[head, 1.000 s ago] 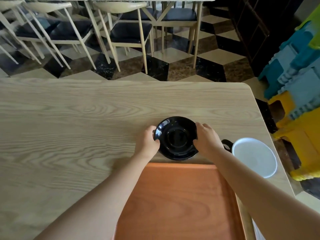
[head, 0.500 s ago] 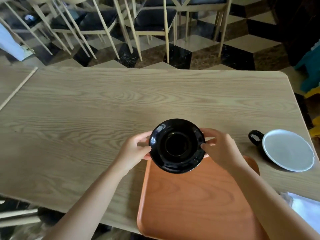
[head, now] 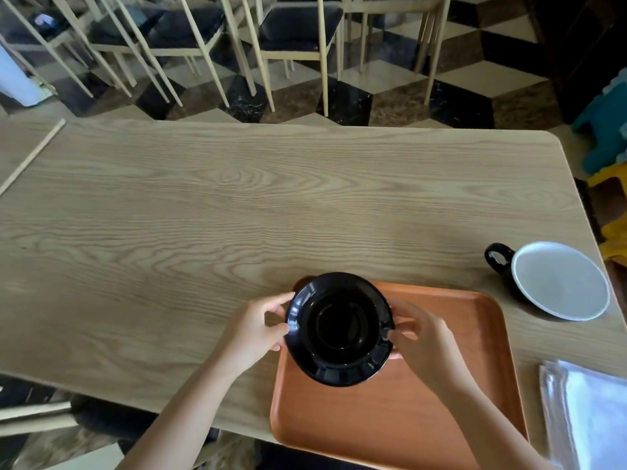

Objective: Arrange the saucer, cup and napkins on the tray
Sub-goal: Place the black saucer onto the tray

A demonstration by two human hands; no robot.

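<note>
A glossy black saucer (head: 339,329) is held over the far left corner of the orange-brown tray (head: 451,395). My left hand (head: 252,332) grips its left rim and my right hand (head: 425,344) grips its right rim. Whether the saucer touches the tray I cannot tell. A black cup (head: 556,281) with a white inside stands on the table to the right of the tray, handle pointing left. White napkins (head: 587,412) lie at the lower right, by the tray's right side.
The light wooden table (head: 237,215) stretches wide to the left and back. Its near edge runs just under my forearms. Chairs (head: 295,32) stand on a chequered floor behind it. Coloured plastic stools (head: 607,130) sit off the right end.
Both hands have carried the saucer from the table beyond the tray back toward me, over the tray's far left corner. The view has shifted, and the napkins now show.
</note>
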